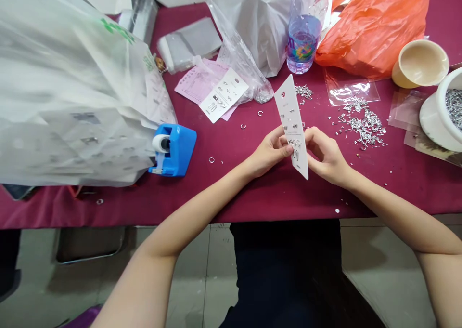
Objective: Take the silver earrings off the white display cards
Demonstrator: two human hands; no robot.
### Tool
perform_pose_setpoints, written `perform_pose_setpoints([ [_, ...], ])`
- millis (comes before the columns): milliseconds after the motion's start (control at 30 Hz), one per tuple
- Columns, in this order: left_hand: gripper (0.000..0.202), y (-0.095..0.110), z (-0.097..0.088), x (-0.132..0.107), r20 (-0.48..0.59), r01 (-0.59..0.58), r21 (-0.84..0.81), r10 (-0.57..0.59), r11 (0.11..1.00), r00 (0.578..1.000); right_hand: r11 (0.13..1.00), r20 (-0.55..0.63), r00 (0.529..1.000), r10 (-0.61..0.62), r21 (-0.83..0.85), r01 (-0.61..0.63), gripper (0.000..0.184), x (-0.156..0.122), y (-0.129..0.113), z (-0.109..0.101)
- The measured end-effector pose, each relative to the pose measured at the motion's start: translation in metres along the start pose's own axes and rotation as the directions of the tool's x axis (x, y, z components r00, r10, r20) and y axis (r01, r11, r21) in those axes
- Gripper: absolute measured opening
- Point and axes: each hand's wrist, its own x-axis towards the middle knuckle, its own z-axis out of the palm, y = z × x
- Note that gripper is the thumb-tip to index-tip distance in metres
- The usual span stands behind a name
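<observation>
While a long, narrow white paper card (290,107) is held tilted above a maroon tablecloth (407,193), it is gripped near its lower middle by both hands, its tip appearing raised from the cloth. The left hand (269,150) is closed on the card's left edge, with the fingers brought together in a pinch. The right hand (327,154) is curled against the right edge, its fingers together and bent inward. Small silver pieces are seen mounted in rows along the card's face; the lowest rows are partly obscured, so it cannot be confirmed that every position is filled. The card is judged to be largely populated. A quantity of loose silver metal findings (363,128) is left scattered to the right of the hands, and further silver pieces are held in a white ceramic bowl (431,125). A few small silver rings (243,125) lie separately on the cloth. A blue tape dispenser (176,150) is placed to the left.
</observation>
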Motion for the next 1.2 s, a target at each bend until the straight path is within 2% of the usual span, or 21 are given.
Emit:
perform_pose_setpoints([
  [67,0.049,0.002,0.0,0.0,-0.026,0.02,0.001,-0.02,1.0,0.999,1.0,-0.039,0.999,0.022,-0.012,-0.023,0.014,0.001,0.0,-0.005],
  [167,0.051,0.004,-0.003,0.002,-0.064,0.017,-0.008,-0.017,1.0,0.998,0.998,-0.168,0.985,0.025,-0.053,-0.034,0.023,0.006,0.003,-0.018],
  [300,0.054,0.009,-0.009,0.004,-0.098,-0.053,-0.025,0.05,0.998,0.994,0.989,-0.367,0.929,-0.051,-0.145,-0.003,0.022,0.019,0.009,-0.047],
  [367,0.055,0.013,-0.011,0.006,-0.113,-0.077,-0.022,0.074,0.997,0.991,0.964,-0.446,0.893,-0.054,-0.257,-0.069,0.026,0.024,0.009,-0.065],
  [433,0.058,0.017,-0.012,0.007,-0.13,-0.097,-0.016,0.094,0.995,0.987,0.89,-0.488,0.873,-0.023,-0.407,-0.204,0.025,0.026,0.005,-0.081],
  [533,0.063,0.019,-0.015,0.009,-0.128,-0.121,0.005,0.121,0.993,0.984,0.677,-0.448,0.893,0.044,-0.644,-0.356,0.01,0.026,-0.002,-0.098],
  [600,0.063,0.02,-0.017,0.009,-0.101,-0.147,0.016,0.148,0.989,0.984,0.552,-0.36,0.929,0.087,-0.759,-0.346,0.012,0.026,-0.003,-0.103],
  [700,0.06,0.02,-0.019,0.009,-0.055,-0.176,0.007,0.176,0.984,0.983,0.452,-0.213,0.967,0.137,-0.855,-0.253,0.018,0.025,0.002,-0.107],
  [800,0.057,0.022,-0.018,0.009,-0.056,-0.136,-0.041,0.134,0.99,0.989,0.407,-0.15,0.972,0.179,-0.889,-0.212,0.018,0.025,0.006,-0.109],
  [1000,0.055,0.028,-0.013,0.008,-0.114,-0.077,-0.144,0.06,0.987,0.992,0.42,-0.154,0.962,0.226,-0.876,-0.238,0.017,0.022,-0.008,-0.116],
  [1100,0.055,0.028,-0.012,0.007,-0.104,-0.071,-0.119,0.058,0.99,0.993,0.407,-0.183,0.955,0.232,-0.874,-0.267,0.019,0.021,-0.017,-0.12],
  [1200,0.058,0.027,-0.013,0.008,-0.088,-0.085,-0.076,0.078,0.993,0.993,0.419,-0.129,0.945,0.301,-0.872,-0.253,0.019,0.02,-0.021,-0.121],
])
